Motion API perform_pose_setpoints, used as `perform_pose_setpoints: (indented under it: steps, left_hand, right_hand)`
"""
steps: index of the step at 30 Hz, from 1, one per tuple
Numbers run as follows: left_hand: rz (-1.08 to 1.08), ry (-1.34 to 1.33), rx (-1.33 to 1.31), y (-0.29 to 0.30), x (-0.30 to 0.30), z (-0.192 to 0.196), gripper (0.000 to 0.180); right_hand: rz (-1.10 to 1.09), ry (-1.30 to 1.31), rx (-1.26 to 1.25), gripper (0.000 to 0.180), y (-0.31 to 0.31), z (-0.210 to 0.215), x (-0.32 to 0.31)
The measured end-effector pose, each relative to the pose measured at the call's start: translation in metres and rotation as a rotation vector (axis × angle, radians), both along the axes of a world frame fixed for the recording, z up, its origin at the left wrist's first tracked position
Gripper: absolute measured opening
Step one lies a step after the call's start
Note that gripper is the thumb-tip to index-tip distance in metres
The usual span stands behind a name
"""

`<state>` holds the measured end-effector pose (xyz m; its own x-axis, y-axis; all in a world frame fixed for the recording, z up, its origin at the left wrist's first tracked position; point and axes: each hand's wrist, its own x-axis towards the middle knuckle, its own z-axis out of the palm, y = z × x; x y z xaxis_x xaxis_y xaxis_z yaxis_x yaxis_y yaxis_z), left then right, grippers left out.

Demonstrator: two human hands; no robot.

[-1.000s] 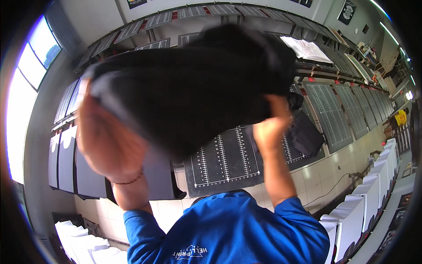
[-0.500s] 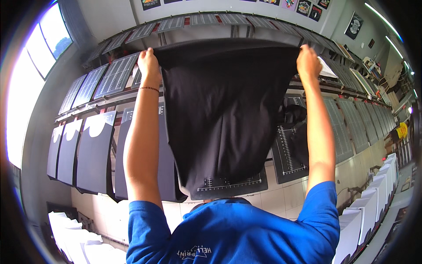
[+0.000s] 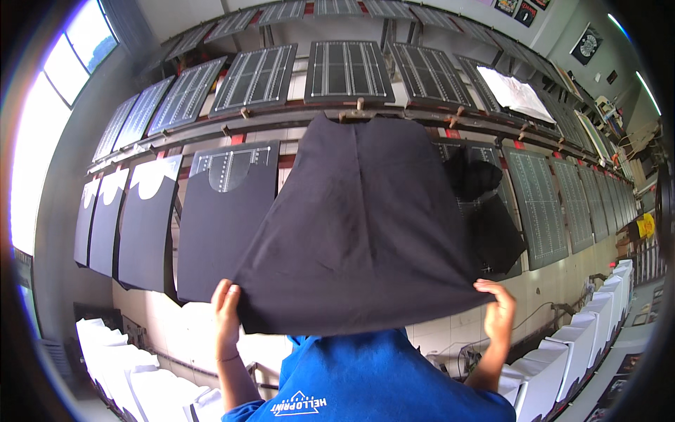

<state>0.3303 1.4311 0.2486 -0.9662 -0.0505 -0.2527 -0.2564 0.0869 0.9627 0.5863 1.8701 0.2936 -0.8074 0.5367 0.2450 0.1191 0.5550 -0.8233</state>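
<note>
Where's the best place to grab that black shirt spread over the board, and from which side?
Probably the bottom hem of the black shirt, one corner per hand, coming from the near side. The far end is hooked over the board's tip, so the hem is the free edge. The left hand and right hand pinch those corners.

My left hand (image 3: 226, 313) and right hand (image 3: 498, 313) show only their backs; the fingertips vanish under the hem of the black garment (image 3: 362, 225). Between my grips it hides its platen completely. Past my right grip, a crumpled dark cloth (image 3: 485, 204) is unreadable.
</note>
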Motion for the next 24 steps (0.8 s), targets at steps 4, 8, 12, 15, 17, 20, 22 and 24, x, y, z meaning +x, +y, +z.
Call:
perform_pose_setpoints:
  steps: [4,8,12,15,17,20,22,24]
  left_hand:
    - [-0.235,-0.23,-0.025,-0.012,0.017,-0.115,0.024]
    - [-0.551,-0.359,-0.545,-0.056,0.051,-0.19,0.029]
    - [-0.809,-0.382,-0.816,-0.045,0.07,-0.207,0.057]
    - [-0.613,0.006,-0.554,0.007,0.044,-0.245,0.072]
    - [-0.458,-0.316,-0.21,0.007,0.014,-0.304,0.069]
    - [-0.236,-0.643,0.369,0.014,0.026,-0.297,0.049]
    - [-0.186,-0.391,0.386,-0.004,0.057,-0.301,0.04]
    - [-0.11,-0.397,0.316,-0.039,0.094,-0.304,0.02]
  right_hand:
    - [0.099,-0.318,0.049,0.046,0.004,-0.097,0.018]
    - [0.222,-0.81,-0.101,0.032,0.005,-0.134,0.039]
    - [0.291,-0.891,-0.125,0.044,0.016,-0.165,0.038]
    - [-0.044,-0.438,-0.461,0.056,0.023,-0.262,0.005]
    - [-0.171,-0.446,-0.96,0.054,0.031,-0.285,-0.032]
    - [-0.329,-0.318,-1.367,0.05,0.026,-0.326,-0.027]
    - [-0.238,-0.161,-1.163,0.048,0.015,-0.351,0.024]
    - [-0.129,-0.205,-1.145,0.036,0.017,-0.356,0.074]
